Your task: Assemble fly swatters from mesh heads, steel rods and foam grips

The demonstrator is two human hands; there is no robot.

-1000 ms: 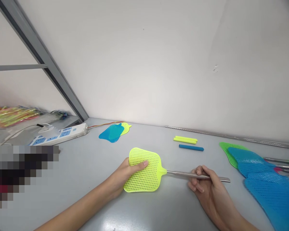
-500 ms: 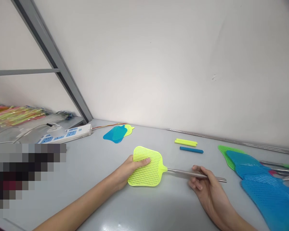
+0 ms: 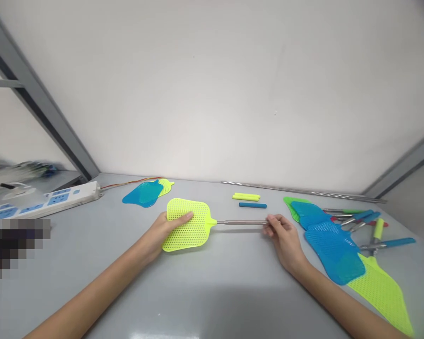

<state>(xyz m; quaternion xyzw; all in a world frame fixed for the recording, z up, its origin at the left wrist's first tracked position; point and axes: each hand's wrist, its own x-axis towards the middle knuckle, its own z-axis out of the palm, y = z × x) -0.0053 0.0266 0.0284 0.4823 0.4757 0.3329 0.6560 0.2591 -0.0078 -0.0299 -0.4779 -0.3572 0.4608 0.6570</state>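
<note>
A yellow-green fly swatter (image 3: 194, 226) with a perforated head is held level above the grey table. My left hand (image 3: 159, 235) is closed on its head, thumb on top and the other fingers hidden beneath. From the neck a thin metal rod (image 3: 240, 222) runs right, and my right hand (image 3: 284, 238) pinches its far end between thumb and fingers. Behind the rod lie yellow grip sleeves (image 3: 246, 197) and one blue grip sleeve (image 3: 253, 205).
Blue fly swatters (image 3: 334, 247) and others with metal handles lie piled at right. Loose swatter heads (image 3: 143, 194) rest back left, near a white power strip (image 3: 74, 197). Long metal rods (image 3: 304, 191) lie along the wall. A pixelated patch covers the left edge.
The view has swung right, showing more of the swatter pile. My right hand's loosely curled fingers have closed on the rod's end. My left hand keeps its hold.
</note>
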